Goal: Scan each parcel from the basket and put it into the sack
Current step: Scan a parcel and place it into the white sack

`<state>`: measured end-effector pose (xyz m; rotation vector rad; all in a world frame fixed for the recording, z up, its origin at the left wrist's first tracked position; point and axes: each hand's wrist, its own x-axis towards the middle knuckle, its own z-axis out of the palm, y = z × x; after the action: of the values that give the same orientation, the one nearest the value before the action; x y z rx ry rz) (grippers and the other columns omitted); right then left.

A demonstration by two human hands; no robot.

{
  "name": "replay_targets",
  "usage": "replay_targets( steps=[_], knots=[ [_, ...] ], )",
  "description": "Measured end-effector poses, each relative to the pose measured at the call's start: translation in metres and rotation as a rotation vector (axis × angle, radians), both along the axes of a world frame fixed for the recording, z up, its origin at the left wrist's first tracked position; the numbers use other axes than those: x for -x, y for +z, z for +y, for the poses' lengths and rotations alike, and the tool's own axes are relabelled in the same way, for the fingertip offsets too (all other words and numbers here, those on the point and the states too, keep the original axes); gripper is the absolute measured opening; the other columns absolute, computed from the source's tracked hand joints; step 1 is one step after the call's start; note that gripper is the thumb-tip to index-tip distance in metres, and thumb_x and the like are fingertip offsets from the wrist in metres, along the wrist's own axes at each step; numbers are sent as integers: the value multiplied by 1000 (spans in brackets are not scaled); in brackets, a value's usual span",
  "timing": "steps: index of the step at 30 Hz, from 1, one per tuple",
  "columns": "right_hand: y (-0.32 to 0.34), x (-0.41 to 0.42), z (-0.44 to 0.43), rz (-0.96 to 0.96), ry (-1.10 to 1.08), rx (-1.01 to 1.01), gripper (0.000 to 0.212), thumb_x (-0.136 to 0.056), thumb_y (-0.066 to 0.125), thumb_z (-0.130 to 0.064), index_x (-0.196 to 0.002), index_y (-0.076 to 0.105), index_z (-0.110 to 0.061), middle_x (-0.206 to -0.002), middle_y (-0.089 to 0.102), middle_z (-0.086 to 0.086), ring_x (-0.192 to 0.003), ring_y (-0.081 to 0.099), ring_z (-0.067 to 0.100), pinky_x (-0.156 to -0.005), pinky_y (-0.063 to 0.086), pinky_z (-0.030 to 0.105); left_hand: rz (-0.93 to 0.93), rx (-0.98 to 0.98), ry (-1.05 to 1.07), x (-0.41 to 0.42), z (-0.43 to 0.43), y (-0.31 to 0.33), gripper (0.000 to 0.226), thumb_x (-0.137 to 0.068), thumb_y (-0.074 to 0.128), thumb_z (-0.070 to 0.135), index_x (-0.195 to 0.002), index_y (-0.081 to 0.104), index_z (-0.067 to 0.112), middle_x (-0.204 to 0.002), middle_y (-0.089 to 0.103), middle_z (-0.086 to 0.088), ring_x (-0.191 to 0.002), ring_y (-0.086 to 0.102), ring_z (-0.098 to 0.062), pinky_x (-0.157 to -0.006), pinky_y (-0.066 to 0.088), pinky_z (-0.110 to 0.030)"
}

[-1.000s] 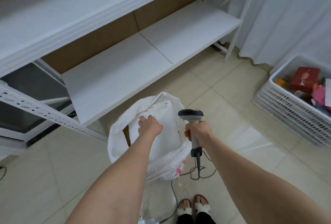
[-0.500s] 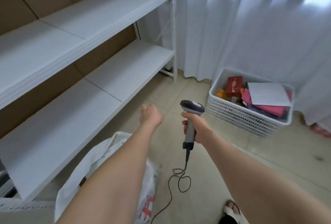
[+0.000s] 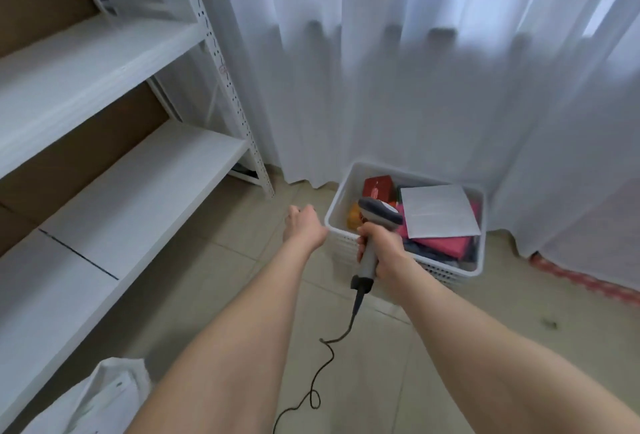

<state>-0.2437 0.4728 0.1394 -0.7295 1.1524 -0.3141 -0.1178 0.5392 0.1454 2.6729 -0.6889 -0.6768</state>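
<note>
A white slatted basket [image 3: 337,196] stands on the floor by the curtain, holding several parcels: a white flat mailer [image 3: 440,210] on top, a pink one [image 3: 446,243] under it, a red box [image 3: 377,185] at the back. My right hand [image 3: 382,248] grips a grey corded scanner [image 3: 375,222] just in front of the basket's near-left corner. My left hand [image 3: 303,225] is empty, fingers loosely curled, in the air just left of the basket. The white sack [image 3: 93,399] lies at the bottom left, only partly in view.
White metal shelving [image 3: 131,170] runs along the left, its post [image 3: 221,69] near the curtain. A sheer white curtain [image 3: 415,69] hangs behind the basket. The scanner's cable [image 3: 325,357] trails over the tiled floor between my arms.
My left hand has let go of the white parcel in the sack and swung up toward the basket. My view turned from the sack to the basket; the scanner moved with it.
</note>
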Motion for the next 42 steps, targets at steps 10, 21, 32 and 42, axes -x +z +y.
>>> replay_targets(
  steps=[10, 21, 32, 42],
  knots=[
    [-51, -15, -193, 25, -143, -64, 5, -83, 56, -2, -81, 57, -6, -58, 54, 7, -49, 47, 17, -55, 42, 29, 127, -17, -106, -11, -207, -64, 51, -87, 62, 24, -134, 44, 14, -136, 34, -11, -120, 46, -29, -102, 42, -41],
    [-200, -27, -401, 246, -253, -135, 9, -88, 62, -5, -96, 61, -3, -73, 62, 8, -63, 57, 15, -58, 50, 29, 385, -78, -110, -29, -404, -232, 52, -89, 60, 28, -135, 43, 10, -133, 48, -13, -118, 51, -30, -96, 45, -37],
    [-368, -15, -477, 417, -77, -193, 22, -86, 66, -9, -102, 52, -11, -91, 50, 6, -84, 53, 28, -90, 52, 54, 703, -108, 242, -7, -457, -416, 44, -87, 63, 13, -128, 51, 2, -127, 58, -12, -115, 56, -28, -93, 46, -31],
    [-390, -11, -489, 348, -49, -245, 19, -86, 66, -10, -104, 59, -10, -94, 58, 9, -93, 60, 30, -81, 55, 46, 711, 206, 365, 1, -470, -414, 27, -87, 61, 3, -113, 60, 9, -102, 64, -5, -91, 62, -24, -75, 49, -31]
  ],
)
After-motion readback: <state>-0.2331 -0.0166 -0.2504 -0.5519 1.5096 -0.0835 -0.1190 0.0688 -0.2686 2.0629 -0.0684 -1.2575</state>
